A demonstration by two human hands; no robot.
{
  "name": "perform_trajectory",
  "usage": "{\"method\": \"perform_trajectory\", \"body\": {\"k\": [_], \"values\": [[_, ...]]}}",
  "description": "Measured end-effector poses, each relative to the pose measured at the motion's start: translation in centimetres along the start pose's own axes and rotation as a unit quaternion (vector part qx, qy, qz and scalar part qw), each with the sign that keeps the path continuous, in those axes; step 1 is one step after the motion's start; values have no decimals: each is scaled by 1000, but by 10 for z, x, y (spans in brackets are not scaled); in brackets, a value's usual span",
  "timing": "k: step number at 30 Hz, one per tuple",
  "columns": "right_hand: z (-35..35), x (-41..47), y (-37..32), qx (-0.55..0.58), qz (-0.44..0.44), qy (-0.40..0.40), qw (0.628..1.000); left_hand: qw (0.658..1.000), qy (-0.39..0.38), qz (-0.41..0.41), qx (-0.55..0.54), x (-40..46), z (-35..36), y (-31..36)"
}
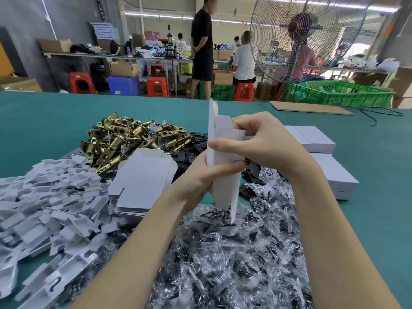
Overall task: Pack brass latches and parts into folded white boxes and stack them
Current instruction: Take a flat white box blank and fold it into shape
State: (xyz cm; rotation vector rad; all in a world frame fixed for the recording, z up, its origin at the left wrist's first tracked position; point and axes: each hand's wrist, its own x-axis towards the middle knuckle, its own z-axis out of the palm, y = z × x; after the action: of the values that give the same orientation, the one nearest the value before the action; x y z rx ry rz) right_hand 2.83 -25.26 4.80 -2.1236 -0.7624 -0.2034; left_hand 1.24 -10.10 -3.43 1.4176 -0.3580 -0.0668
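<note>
Above a green tabletop (55, 112), the left hand (200, 177) and right hand (263, 141) both grip an upright, half-folded white box (225, 157), fingers curled on its flaps. Brass latches (124, 139) lie heaped behind, finished white boxes (318, 141) stacked at right.

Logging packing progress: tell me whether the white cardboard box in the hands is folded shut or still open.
Still open. The white cardboard box stands upright, end flaps sticking out unfolded, gripped by left hand and right hand.
</note>
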Motion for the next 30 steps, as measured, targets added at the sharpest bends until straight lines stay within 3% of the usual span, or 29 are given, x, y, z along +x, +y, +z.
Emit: {"method": "perform_trajectory", "body": {"k": [3,8,11,14,21,26,30], "values": [[1,0,0,28,-3,43,999,999,37,31,25,4,1,1],[5,6,10,-128,16,182,975,974,143,118,128,11,10,-4],[16,10,13,-198,20,201,959,956,182,132,189,11,18,-4],[27,13,8,-210,5,202,957,950,214,140,182,11,16,-2],[17,9,19,-71,16,144,987,952,191,135,197,12,5,-1],[0,6,35,156,17,115,981,980,178,78,41,13,-8,11],[0,3,45,221,-6,97,970,991,128,46,-16,12,-9,17]]}}
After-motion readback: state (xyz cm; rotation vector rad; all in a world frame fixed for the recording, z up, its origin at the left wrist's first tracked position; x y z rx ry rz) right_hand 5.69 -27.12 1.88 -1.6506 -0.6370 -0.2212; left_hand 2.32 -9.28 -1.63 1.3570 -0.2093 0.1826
